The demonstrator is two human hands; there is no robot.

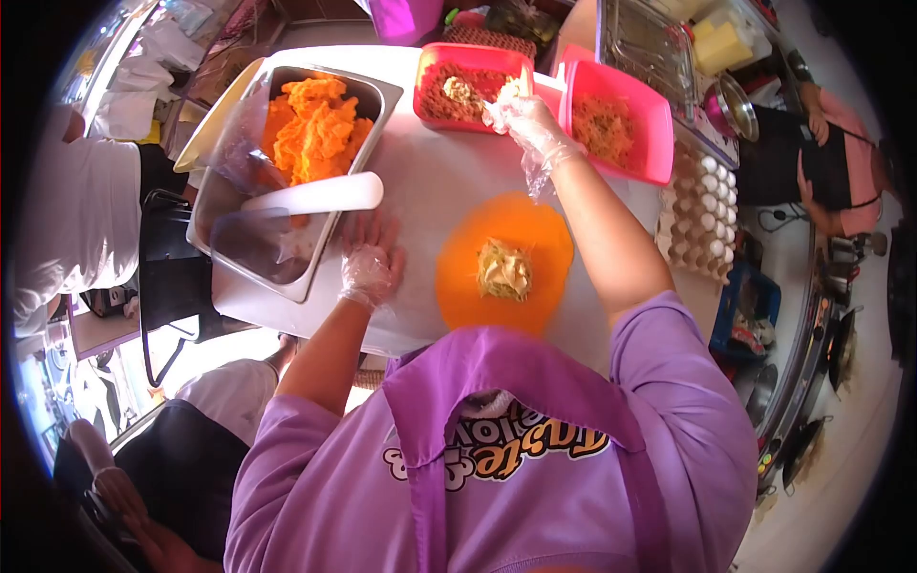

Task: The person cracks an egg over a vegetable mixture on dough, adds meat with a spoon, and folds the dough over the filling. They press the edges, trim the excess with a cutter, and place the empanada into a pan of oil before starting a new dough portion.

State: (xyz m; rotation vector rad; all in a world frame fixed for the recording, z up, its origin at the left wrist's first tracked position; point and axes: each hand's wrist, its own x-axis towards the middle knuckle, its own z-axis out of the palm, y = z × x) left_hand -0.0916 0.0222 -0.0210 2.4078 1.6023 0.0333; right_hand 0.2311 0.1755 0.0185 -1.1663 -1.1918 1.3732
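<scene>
My right hand [531, 126], in a clear plastic glove, reaches over the right side of a pink container [458, 122] of reddish-brown shredded food. Its fingers are bunched around pale filling, partly hidden by the hand. Another pale clump [463, 95] lies on the shreds beside it. My left hand [371, 263], also gloved, lies flat on the table with fingers spread, holding nothing. Between my arms, a flat orange round of dough [463, 291] bears a small mound of shredded filling [504, 269] topped with a pale smear.
A steel tray [384, 95] at left holds orange dough [315, 134], plastic film and a white-handled tool [325, 195]. A second pink container [654, 143] with shreds stands right, near egg cartons [683, 224]. Other people stand at left and far right.
</scene>
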